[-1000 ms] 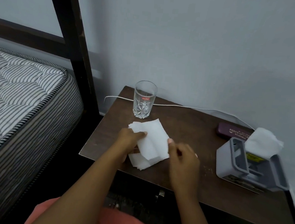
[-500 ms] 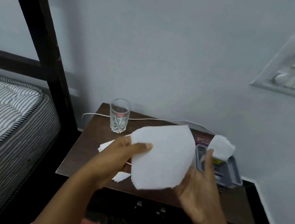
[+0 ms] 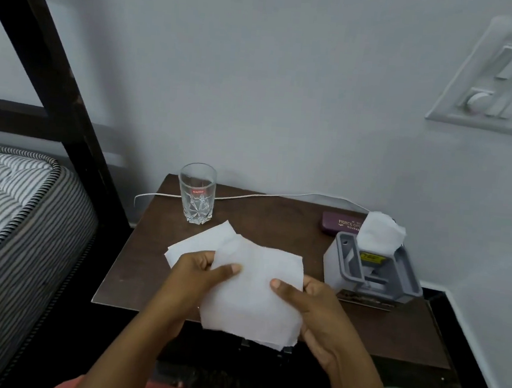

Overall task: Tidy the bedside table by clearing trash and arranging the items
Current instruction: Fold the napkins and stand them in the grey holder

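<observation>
Head view, left hand (image 3: 198, 277) and right hand (image 3: 313, 307) over table (image 3: 277, 223), each grip pinching white tissue (image 3: 255, 296), thumbs on top

Matt wooden table (image 3: 277, 223), clear cut glass (image 3: 197, 192), soft tissue (image 3: 255, 292)

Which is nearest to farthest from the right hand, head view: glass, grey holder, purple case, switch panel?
1. Grey holder, just right of the right hand.
2. Purple case, back right.
3. Glass, back left.
4. Switch panel, high on wall.
</observation>
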